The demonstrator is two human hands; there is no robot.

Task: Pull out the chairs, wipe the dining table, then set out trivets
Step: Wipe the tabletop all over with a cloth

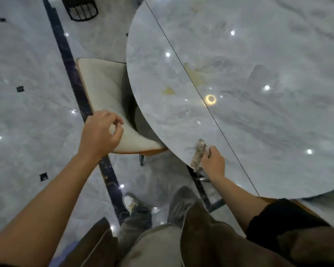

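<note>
A round grey marble dining table fills the right of the view, with a thin dark seam running across it and yellowish stains near its middle. A cream padded chair is tucked partly under the table's left edge. My left hand hovers at the chair's near corner with its fingers loosely curled, holding nothing. My right hand grips a crumpled grey cloth that lies on the table's near edge.
A black chair stands at the top left on the glossy marble floor. A dark inlay strip runs across the floor under the cream chair. My legs and shoes stand between the chair and the table's near edge.
</note>
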